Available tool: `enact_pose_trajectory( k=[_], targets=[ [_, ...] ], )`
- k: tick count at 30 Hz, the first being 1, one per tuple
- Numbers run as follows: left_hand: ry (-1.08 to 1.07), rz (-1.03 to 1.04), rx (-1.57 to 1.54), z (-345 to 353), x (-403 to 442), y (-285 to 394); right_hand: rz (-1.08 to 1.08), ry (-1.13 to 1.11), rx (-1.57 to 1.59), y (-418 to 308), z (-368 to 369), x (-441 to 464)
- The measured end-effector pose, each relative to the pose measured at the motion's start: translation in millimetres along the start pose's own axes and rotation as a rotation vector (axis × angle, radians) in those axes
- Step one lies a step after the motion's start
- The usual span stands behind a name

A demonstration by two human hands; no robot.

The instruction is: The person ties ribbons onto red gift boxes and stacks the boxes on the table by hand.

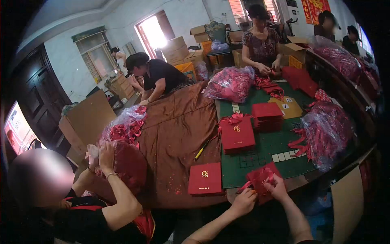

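Observation:
At the table's near edge, a red box [258,175] lies partly on the green mat, tilted toward me. My left hand [244,201] is closed at its left side, pinching a red ribbon [245,186]. On the box's right side, my right hand [276,187] has its fingers pressed together on the ribbon at the box's face. To the left sits a short stack of red boxes [205,179] with a gold logo. Another logo stack [237,134] stands farther up, with red ribbons on its top.
A yellow and black cutter [201,149] lies on the brown cloth [174,134]. Plastic bags of red ribbons stand at the right [327,132] and far side [230,84]. A co-worker at my left handles a red bundle [129,166]; others work across the table.

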State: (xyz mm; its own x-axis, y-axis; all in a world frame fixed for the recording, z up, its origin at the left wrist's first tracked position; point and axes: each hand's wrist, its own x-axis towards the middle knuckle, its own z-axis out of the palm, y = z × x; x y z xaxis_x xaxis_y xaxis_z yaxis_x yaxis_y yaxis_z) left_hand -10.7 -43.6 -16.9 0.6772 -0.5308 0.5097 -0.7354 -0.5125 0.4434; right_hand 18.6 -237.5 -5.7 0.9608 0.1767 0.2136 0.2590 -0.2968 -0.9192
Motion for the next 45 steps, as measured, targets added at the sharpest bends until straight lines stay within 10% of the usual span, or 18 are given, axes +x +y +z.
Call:
enact_pose_trajectory(
  k=[3,16,45],
  targets=[
    [-0.058,-0.041,-0.169,-10.7,-4.9,-3.8,0.177,0.094,0.365,8.3,1.0,4.8],
    [-0.318,-0.196,0.198,-49.6,-1.5,-11.5,0.145,-0.072,0.174,1.4,0.1,5.4],
    [-0.07,-0.097,0.062,-87.5,-53.0,-24.1,0.2,0.045,0.123,28.1,4.8,4.2]
  ],
)
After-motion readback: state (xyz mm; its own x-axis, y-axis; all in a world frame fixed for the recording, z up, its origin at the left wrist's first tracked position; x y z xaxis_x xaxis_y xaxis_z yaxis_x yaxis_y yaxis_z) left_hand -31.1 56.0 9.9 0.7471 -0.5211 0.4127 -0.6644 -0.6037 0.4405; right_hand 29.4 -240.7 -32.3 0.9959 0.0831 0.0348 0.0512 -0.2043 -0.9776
